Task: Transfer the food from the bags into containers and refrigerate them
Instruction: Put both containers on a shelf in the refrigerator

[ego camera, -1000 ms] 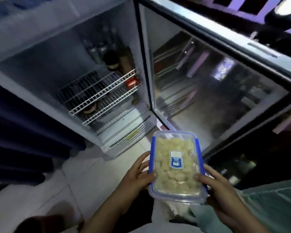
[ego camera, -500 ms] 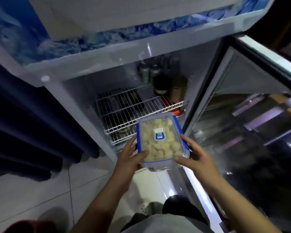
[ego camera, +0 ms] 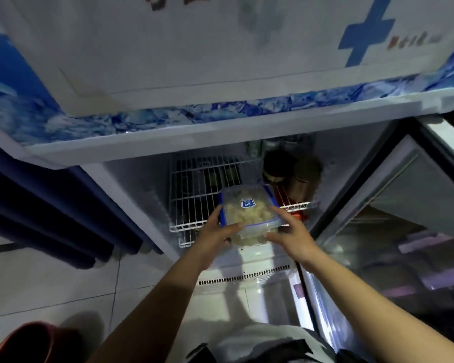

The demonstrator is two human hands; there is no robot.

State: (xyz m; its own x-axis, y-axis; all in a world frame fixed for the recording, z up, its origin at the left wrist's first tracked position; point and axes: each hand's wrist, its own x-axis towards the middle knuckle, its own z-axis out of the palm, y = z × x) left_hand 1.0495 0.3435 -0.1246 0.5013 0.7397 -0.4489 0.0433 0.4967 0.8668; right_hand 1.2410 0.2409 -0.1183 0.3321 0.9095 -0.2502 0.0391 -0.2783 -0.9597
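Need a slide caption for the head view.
Both hands, left hand and right hand, hold clear blue-rimmed plastic food container at white wire fridge shelf.

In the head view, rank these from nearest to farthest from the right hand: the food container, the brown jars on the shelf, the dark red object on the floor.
1. Food container: held, touching the right hand.
2. Brown jars: on the wire shelf, behind the container, toward the fridge's right wall.
3. Dark red object: on the floor at lower left, by far the farthest.

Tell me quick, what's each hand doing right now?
Left hand: fingers closed on the left side of the food container.
Right hand: fingers closed on the container's right side, at the wire shelf.
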